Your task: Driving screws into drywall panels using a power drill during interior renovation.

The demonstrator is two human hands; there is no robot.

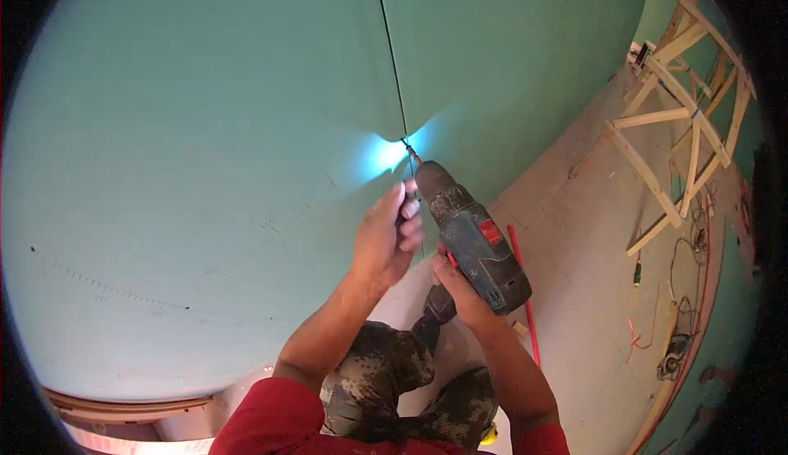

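My right hand (461,288) is wrapped round the handle of a dark, dusty cordless drill (472,229) with a red mark on its side. The drill points up and away at a pale green board wall (205,126). Its bit meets a small dark screw (407,144) at the seam between two boards, lit by a bluish-white light. Just below and left of the drill's nose, my left hand (389,233) is raised close to the board with its fingers curled together. Whatever those fingers may hold is hidden.
An open lattice frame of wooden strips (654,117) stands at the right. A red rod (525,307) lies on the pale floor beside the drill. Further right are a screwdriver (637,273), loose cables and a dark power tool (674,358). Pencil marks run along the board's lower left.
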